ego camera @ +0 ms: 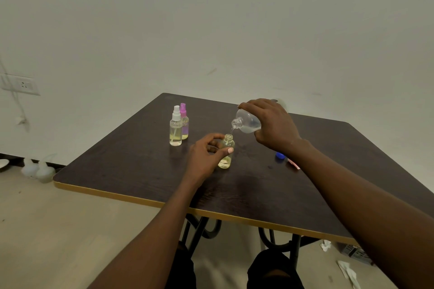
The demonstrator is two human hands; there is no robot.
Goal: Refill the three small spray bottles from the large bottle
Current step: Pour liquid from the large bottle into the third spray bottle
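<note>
Pouring underway. The right hand (270, 124) is gripping the large bottle (247, 122), fingers curled over its body, holding it tilted with the open neck pointing down toward 8 o'clock. A thin clear stream is running from the neck into the open small bottle (226, 148), which is standing upright near the middle of the worktop (141, 159). The left hand (204, 156) is gripping that bottle from its 9 o'clock side, thumb and fingers wrapped round the body and hiding much of it.

Writing: a box (354, 253) on the floor at 4 o'clock is carrying print, too small to read.

Around it:
- A blue cap (280, 156) is lying at 3 o'clock of the open small bottle. Just beside the cap, a pink piece (293, 164) is showing past the right forearm; cannot tell what it is.
- At 10 o'clock, well apart, the white-capped spray bottle (176, 128) is standing in front of the pink-capped spray bottle (184, 122), the two overlapping in view.
- A wall socket (22, 84) is sitting at 9 o'clock, and crumpled tissue (325, 245) is lying on the floor near the box.

Look: the open small bottle is clear, with yellowish liquid sitting low inside. Both capped ones are showing yellowish liquid in their lower half. The large bottle is translucent, with clear liquid pooling along its lower side.
</note>
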